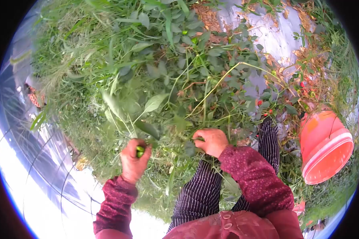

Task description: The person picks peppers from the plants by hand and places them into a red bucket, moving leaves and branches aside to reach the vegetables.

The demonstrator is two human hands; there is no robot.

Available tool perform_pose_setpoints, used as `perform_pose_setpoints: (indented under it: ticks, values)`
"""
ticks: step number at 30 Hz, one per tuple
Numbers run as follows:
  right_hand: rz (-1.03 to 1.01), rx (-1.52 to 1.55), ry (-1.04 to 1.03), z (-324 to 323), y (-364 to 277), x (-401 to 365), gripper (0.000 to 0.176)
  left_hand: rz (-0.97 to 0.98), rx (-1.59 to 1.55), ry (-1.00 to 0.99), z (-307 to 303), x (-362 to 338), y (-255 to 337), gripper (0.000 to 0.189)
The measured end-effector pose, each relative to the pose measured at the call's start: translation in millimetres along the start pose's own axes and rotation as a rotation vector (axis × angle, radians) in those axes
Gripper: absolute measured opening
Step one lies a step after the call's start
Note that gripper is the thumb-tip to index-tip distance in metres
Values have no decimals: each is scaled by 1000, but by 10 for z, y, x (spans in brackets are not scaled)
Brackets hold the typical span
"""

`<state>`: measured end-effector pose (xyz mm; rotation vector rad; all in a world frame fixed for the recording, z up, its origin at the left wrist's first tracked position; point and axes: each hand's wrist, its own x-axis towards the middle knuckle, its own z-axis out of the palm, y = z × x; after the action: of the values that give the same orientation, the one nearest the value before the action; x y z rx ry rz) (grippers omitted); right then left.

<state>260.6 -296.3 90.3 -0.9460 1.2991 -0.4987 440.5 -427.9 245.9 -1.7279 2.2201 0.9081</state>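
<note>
Fingers of my left hand [135, 160] are curled around a small green pepper [140, 151], with leafy stems rising just above the hand. To the right, my right hand [212, 142] is closed at the thumb and fingertips, on a bit of green plant too small to name for certain. Broad green leaves [154, 102] stand above and between the two hands. The hands are apart, over the low plants and in front of the striped trouser legs.
A red bucket [324, 133] lies tilted at the right, its opening facing down and right. Small red peppers [260, 102] show among the plants. Pale ground sheeting [273, 38] with dry leaves is at the upper right. Clear plastic sheeting [16, 93] runs along the left.
</note>
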Motion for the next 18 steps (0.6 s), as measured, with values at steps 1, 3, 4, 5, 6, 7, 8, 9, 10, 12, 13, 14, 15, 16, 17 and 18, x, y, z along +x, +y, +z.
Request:
perform_pose_setpoints:
  ticks: [1,3,4,5,6,7,8,9,10,12,13,14,15,16,17,18]
  values:
    - [-56,-151,55,-88,-101,-15,16,-5,14,-10,40,-39,-1,21]
    - [-159,-356,142,-217,-351,-63,22,153,100,3,65,-4,36,21]
    - [-210,-270,194,-282,-535,-97,26,185,86,14,72,14,86,22]
    - [-267,-185,245,-340,-716,-108,31,217,75,31,70,34,124,23]
    - [-278,-191,236,-393,-889,-103,31,208,74,44,53,37,163,23]
    - [-255,-41,176,-456,-1051,-68,35,206,47,37,35,45,203,22]
    - [-229,108,119,-487,-1161,-19,39,211,19,30,16,50,244,22]
    - [-236,103,116,-421,-1164,43,39,209,19,39,3,26,289,22]
    - [-260,-34,-9,-305,-1103,126,40,244,-27,31,-1,7,333,21]
    - [-273,-187,-105,-188,-1184,156,38,243,-62,0,-70,-26,443,18]
    - [-272,-190,-114,-140,-1196,137,38,235,-67,2,-121,-60,501,18]
    - [-271,-153,-62,-78,-1187,121,33,146,-175,-35,-171,-89,559,17]
    - [-270,-119,-5,-37,-1182,108,29,63,-285,-71,-213,-112,607,15]
    - [-256,-115,6,-18,-1179,84,22,2,-351,-119,-254,-164,645,12]
    - [-259,-123,6,-17,-1176,75,22,5,-356,-112,-289,-211,640,12]
    - [-246,-145,-17,-19,-1166,62,21,-73,-405,-152,-314,-268,613,12]
